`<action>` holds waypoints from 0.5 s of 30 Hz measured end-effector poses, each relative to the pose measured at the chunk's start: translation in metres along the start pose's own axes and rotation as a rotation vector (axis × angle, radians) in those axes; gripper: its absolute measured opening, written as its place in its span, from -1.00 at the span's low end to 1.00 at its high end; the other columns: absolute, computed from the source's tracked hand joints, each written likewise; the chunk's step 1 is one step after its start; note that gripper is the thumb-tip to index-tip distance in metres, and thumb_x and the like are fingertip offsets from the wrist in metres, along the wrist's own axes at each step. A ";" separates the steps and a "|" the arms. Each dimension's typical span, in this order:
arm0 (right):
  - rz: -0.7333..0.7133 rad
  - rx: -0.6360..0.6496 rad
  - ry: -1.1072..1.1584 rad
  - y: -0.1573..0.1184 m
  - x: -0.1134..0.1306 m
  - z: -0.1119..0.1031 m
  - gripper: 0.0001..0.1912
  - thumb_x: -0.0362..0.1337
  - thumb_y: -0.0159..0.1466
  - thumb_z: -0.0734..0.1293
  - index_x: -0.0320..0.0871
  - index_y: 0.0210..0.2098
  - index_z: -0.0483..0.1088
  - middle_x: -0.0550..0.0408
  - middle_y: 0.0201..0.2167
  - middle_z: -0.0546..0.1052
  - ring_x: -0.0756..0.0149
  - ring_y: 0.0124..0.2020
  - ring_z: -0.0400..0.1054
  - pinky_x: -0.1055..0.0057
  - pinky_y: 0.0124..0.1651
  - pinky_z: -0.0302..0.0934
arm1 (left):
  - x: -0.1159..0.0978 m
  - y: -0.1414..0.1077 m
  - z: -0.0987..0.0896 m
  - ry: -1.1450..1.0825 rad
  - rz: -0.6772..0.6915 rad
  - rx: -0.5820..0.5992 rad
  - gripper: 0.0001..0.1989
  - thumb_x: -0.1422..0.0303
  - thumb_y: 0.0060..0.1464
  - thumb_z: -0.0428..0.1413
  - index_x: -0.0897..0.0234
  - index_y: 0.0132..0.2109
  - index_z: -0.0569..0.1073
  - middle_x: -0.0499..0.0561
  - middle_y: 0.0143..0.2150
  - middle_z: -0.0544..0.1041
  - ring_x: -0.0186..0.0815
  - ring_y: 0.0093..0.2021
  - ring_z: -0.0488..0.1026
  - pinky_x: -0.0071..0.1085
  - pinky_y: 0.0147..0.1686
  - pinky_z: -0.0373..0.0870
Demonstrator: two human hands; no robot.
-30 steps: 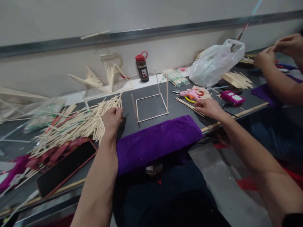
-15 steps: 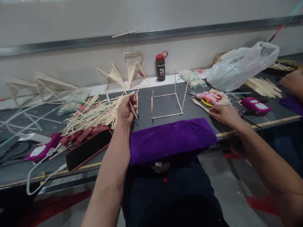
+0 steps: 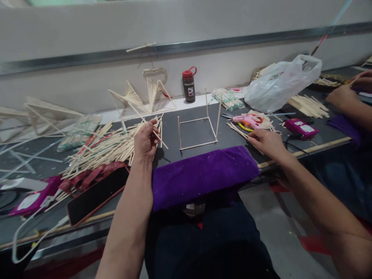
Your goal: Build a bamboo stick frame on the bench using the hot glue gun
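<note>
Lightly pinching one stick (image 3: 161, 140) between nearly closed fingers (image 3: 152, 124) of the left hand (image 3: 145, 141), at the right end of the heaped sticks (image 3: 100, 149). Just beside, seeing a square stick frame (image 3: 198, 145) with three uprights (image 3: 179, 133) on the bench (image 3: 229, 139), beyond the purple cloth (image 3: 203, 176). Resting the right hand (image 3: 267, 142) with bent fingers on a few thin sticks (image 3: 239, 131), unable to make out any grip. Past them, spotting a pink glue gun (image 3: 247, 121).

The sticks (image 3: 116, 145) are pale beige, the cloth (image 3: 203, 176) white-flecked purple.
</note>
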State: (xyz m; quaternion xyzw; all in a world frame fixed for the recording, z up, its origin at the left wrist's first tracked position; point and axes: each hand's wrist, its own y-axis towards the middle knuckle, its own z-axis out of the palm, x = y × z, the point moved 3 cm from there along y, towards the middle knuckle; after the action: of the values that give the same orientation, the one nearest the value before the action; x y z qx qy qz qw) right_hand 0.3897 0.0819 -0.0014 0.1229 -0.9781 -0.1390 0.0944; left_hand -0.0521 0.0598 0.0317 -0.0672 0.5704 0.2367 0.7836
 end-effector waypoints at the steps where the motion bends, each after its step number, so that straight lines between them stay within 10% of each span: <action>1: -0.011 -0.015 0.024 -0.002 0.003 -0.002 -0.68 -0.09 0.35 0.24 -0.05 -0.16 0.60 0.04 -0.06 0.66 0.11 -0.09 0.53 0.32 -0.25 0.18 | -0.004 -0.002 0.002 0.002 0.023 0.005 -0.75 0.27 -0.04 0.31 0.32 -0.23 0.56 -0.12 -0.53 0.42 -0.49 -0.62 0.33 -0.59 -0.74 0.04; 9: -0.100 -0.030 0.196 -0.017 0.028 -0.003 -0.76 -0.18 0.36 0.27 -0.09 -0.21 0.58 0.04 -0.18 0.67 0.17 -0.16 0.53 0.33 -0.19 0.22 | -0.043 -0.070 0.052 0.008 0.158 0.258 -0.78 0.25 -0.02 0.36 0.21 -0.20 0.66 -0.01 -0.46 0.52 -0.35 -0.53 0.48 -0.51 -0.68 0.23; 15: -0.175 0.038 0.267 -0.019 0.046 0.006 -0.77 -0.17 0.37 0.27 -0.07 -0.21 0.56 0.06 -0.18 0.67 0.22 -0.20 0.53 0.36 -0.23 0.22 | -0.028 -0.106 0.098 0.085 0.033 0.480 -0.77 0.24 -0.02 0.37 0.19 -0.19 0.68 0.07 -0.42 0.60 -0.24 -0.45 0.56 -0.45 -0.63 0.32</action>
State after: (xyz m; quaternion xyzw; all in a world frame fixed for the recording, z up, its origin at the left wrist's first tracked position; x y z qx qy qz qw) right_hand 0.3490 0.0532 -0.0056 0.2265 -0.9450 -0.1107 0.2086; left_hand 0.0728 -0.0045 0.0733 0.1203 0.6437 0.1041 0.7486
